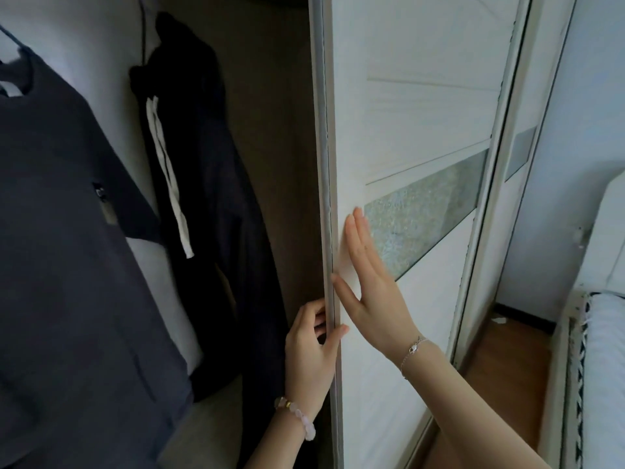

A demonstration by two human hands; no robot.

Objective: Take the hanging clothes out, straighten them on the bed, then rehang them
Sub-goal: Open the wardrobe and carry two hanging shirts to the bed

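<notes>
Wardrobe, sliding door [406,130] partly open, white panels with a speckled glass band across the middle.

Left hand [309,353] curled round the door's leading edge [326,198]: fingers hooked behind the edge strip, pressed close together, thumb lying across the front face. Gripping the edge, not pinching. Pale pink bead bracelet [297,418] on that wrist.

Right hand [372,292] flat against the front face of the door, just right of the left thumb. Fingers straight and held together, pointing up, tips reaching the lower left corner of the glass band; thumb splayed out to the left toward the edge strip. Holding nothing. Thin silver chain bracelet [414,348] on that wrist.

Hanging clothes left of the left fingers, inside the opening. Black garment with a white drawstring [169,184] nearest, hanging long against the dark back wall, close beside the left knuckles at its lower part. Dark grey T-shirt [67,231] further left, on a hanger, filling the near left side, small label on its front. Both well apart from the right hand.

Right of the right fingers: second door frame, strip of wood floor [504,360], then bed [605,350] at far right edge, white with a braided trim.
</notes>
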